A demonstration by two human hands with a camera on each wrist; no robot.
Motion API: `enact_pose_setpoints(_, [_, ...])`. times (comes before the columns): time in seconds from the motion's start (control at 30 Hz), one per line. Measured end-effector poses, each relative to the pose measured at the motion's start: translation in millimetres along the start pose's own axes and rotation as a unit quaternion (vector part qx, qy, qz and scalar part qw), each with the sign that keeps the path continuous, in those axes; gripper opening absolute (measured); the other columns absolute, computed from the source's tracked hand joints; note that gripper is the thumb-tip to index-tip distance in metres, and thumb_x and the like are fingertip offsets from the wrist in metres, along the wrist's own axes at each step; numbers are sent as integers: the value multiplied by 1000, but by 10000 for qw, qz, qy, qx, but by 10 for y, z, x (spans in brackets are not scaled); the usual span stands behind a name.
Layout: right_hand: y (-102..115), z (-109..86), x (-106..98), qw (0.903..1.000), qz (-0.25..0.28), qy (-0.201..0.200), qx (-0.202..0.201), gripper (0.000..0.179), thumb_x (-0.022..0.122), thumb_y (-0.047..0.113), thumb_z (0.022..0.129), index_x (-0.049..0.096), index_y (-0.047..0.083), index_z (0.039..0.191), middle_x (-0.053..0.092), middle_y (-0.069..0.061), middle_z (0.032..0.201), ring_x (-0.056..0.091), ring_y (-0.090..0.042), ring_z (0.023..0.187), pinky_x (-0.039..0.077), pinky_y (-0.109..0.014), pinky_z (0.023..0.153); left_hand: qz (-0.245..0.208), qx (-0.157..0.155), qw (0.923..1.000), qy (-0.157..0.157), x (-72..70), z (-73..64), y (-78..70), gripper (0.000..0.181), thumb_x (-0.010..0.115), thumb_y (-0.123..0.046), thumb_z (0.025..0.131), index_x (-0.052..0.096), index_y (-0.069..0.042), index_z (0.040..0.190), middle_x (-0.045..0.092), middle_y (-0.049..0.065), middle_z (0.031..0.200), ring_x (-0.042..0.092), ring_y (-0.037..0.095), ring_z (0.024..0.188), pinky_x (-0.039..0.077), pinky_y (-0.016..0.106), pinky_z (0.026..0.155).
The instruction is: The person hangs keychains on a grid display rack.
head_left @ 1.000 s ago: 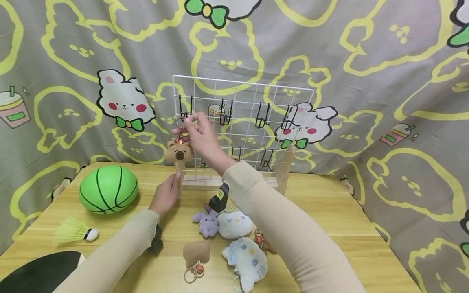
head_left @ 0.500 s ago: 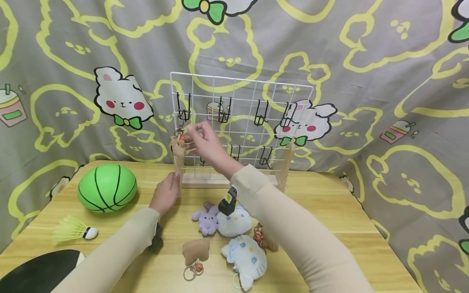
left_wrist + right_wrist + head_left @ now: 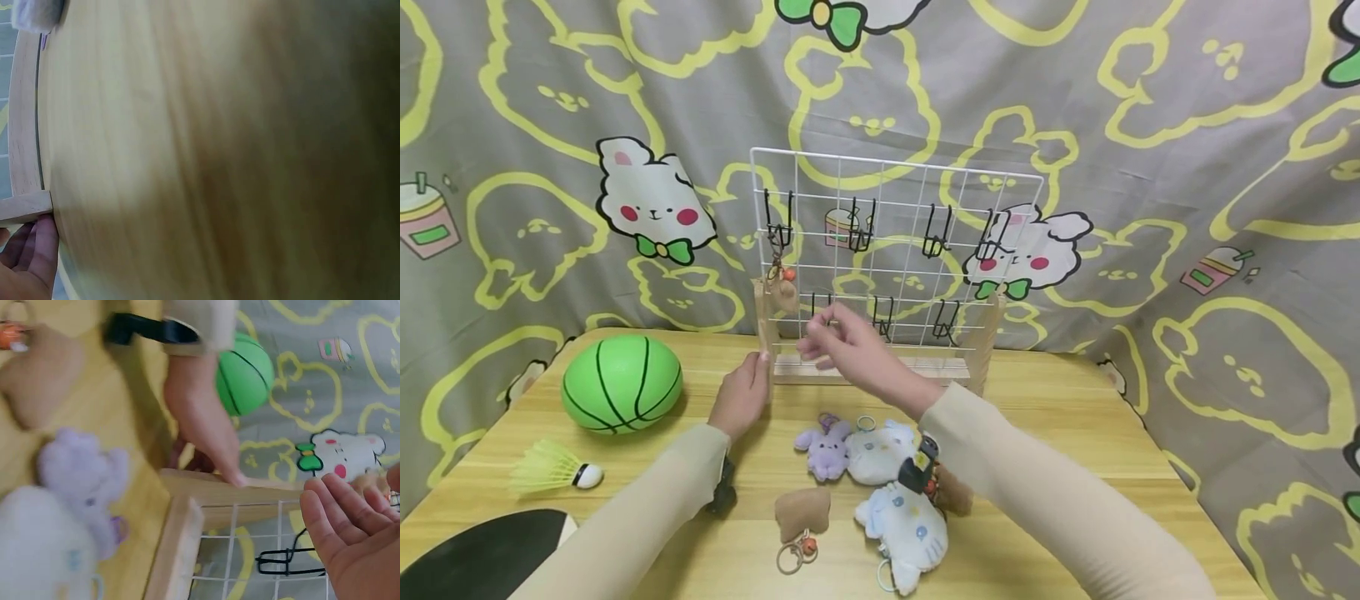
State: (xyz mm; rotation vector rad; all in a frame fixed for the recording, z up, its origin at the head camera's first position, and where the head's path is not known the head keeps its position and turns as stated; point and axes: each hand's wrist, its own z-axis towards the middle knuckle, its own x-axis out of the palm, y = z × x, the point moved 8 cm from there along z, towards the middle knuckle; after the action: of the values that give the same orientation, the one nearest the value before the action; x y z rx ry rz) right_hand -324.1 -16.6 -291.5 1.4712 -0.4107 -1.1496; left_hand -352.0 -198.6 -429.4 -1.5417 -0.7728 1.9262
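Observation:
A white wire grid rack [image 3: 895, 162] with black hooks stands on wooden feet at the back. My left hand [image 3: 741, 396] grips its left wooden post [image 3: 763, 325] low down; in the left wrist view the fingers [image 3: 45, 250] lie against the wood. From the upper left hook hangs a brown plush keychain [image 3: 786, 297] with an orange bell, its face turned out of sight. Below and right of it, in front of the grid, my right hand [image 3: 853, 346] holds nothing. Its fingers are loosely bent and apart from the keychain.
On the table lie a purple plush keychain [image 3: 827, 454], two white-and-blue plush keychains [image 3: 904, 533], and two brown ones, one face down [image 3: 802, 514]. At left are a green ball [image 3: 622, 385], a shuttlecock [image 3: 553, 472] and a black paddle-like shape [image 3: 482, 554]. Other hooks [image 3: 936, 233] hang bare.
My right hand has let go of the brown plush keychain, which now hangs from the upper left hook, and has moved down and right. The left hand stays at the post.

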Motion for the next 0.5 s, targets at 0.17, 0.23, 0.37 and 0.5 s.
enact_pose_setpoints(0.17, [-146,-280,27,9968,-556,495,-290,22,51,19,112,62,1,116,75,-20,115,75,-29,108,62,-38,96,-21,-17,10000,26,11,1,-6,66,17,-46,115,48,4,144,67,25,103,64,34,86,54,44,73])
enact_pose_setpoints(0.23, [-238,-371,14,9950,-705,645,-297,22,52,18,111,64,0,113,75,-21,112,74,-33,106,62,-40,95,-40,-12,10000,62,15,-2,-10,67,16,-45,115,47,5,146,68,27,108,66,36,89,56,46,75])
enact_pose_setpoints(0.37, [-503,-482,-45,9907,-1146,728,-69,19,55,18,110,67,4,106,76,-18,108,74,-31,102,60,-32,91,-50,-25,9999,94,19,-8,-18,68,16,-46,115,46,5,146,68,27,109,67,37,93,56,51,80])
enact_pose_setpoints(0.5, [-795,-519,-103,9852,-1613,571,113,13,60,14,106,69,5,104,75,-14,104,70,-19,95,56,-23,84,-85,2,10000,36,11,-12,-33,67,17,-46,115,48,6,144,67,24,103,65,34,87,55,47,76])
